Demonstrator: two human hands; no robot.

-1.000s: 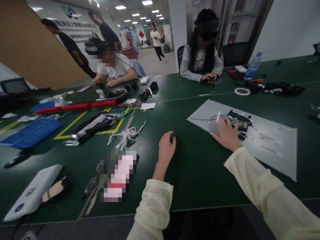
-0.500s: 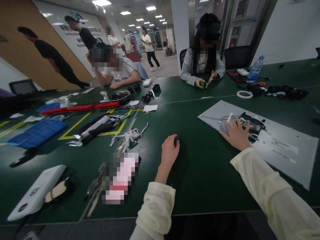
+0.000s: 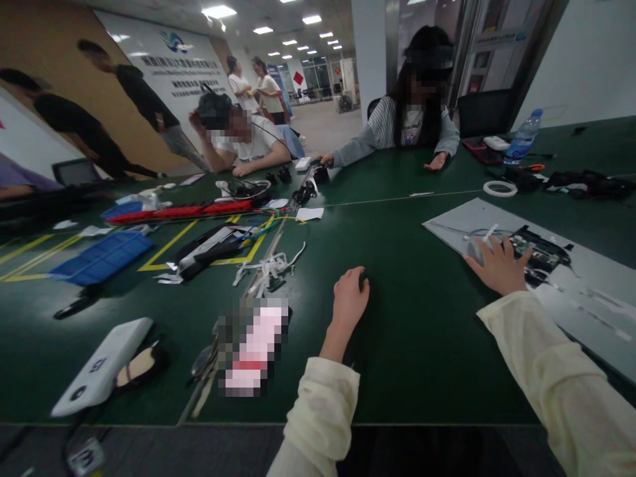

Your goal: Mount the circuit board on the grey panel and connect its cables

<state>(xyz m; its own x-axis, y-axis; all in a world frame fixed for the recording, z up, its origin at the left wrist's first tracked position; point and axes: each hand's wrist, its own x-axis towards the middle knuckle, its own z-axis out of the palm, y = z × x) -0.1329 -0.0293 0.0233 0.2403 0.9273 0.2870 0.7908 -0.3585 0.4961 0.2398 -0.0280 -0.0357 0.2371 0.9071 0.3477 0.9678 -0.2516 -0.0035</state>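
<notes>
Now resting the right hand (image 3: pixel 499 266), with fingers spread wide, on the flat pale-grey rectangular panel (image 3: pixel 581 313) beside the black-framed circuit board (image 3: pixel 546 250), seemingly to steady it on the dark-green table (image 3: pixel 422 358). Over at the left hand (image 3: pixel 350 296), loosely curled with thumb apart, gripping nothing, perhaps idle.

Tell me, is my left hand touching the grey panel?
No, your left hand is over the green tabletop, apart from the grey panel, where your right hand is.

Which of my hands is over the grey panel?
Your right hand, spread open by the circuit board on the grey panel; your left hand is curled, away from it.
</notes>
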